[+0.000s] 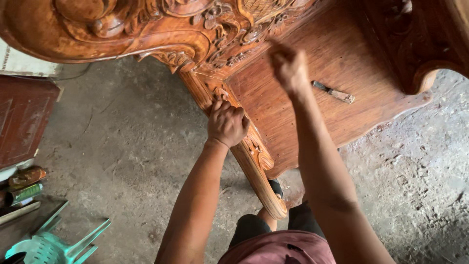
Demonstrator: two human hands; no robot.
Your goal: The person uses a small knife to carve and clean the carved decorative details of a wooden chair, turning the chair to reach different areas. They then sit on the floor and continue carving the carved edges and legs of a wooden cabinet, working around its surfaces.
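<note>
- The left hand [227,123] is clenched round the carved chair [312,93] arm, steadying it.
- The right hand [289,68], blurred, fingers bunched, works the carving at the seat's back edge; what it pinches I cannot tell.
- A small chisel [333,92] lies mid-seat, within reach.

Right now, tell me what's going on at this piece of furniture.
A person is working on a carved wooden chair. The left hand is closed around its carved front rail, while the right hand, blurred, is up at the carving above the seat panel. A small tool lies loose on that panel.
</note>
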